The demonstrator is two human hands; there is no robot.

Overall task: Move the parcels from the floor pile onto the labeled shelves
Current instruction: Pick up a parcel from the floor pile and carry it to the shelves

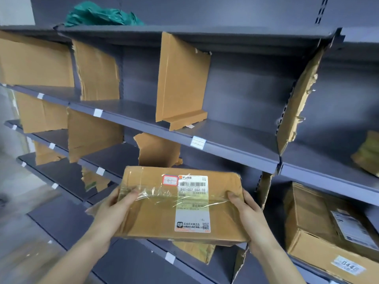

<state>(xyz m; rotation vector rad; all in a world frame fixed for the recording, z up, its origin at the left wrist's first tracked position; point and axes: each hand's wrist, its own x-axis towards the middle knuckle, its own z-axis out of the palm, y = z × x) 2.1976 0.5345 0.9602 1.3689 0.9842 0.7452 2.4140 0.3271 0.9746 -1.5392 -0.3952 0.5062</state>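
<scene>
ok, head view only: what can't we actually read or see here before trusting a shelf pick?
- Red-bordered sticker on the held parcel: handwriting too faint to read.
- Shelf-edge label: blurred, unreadable.
- Parcel's underside and the fingers of the left hand and right hand: hidden by the parcel.
- Floor pile: out of frame.
- Boxes at right: cut off by the frame edge.

Grey shelves (pixel 235 144) hold cardboard dividers (pixel 182 78) and boxes (pixel 320 232).
</scene>
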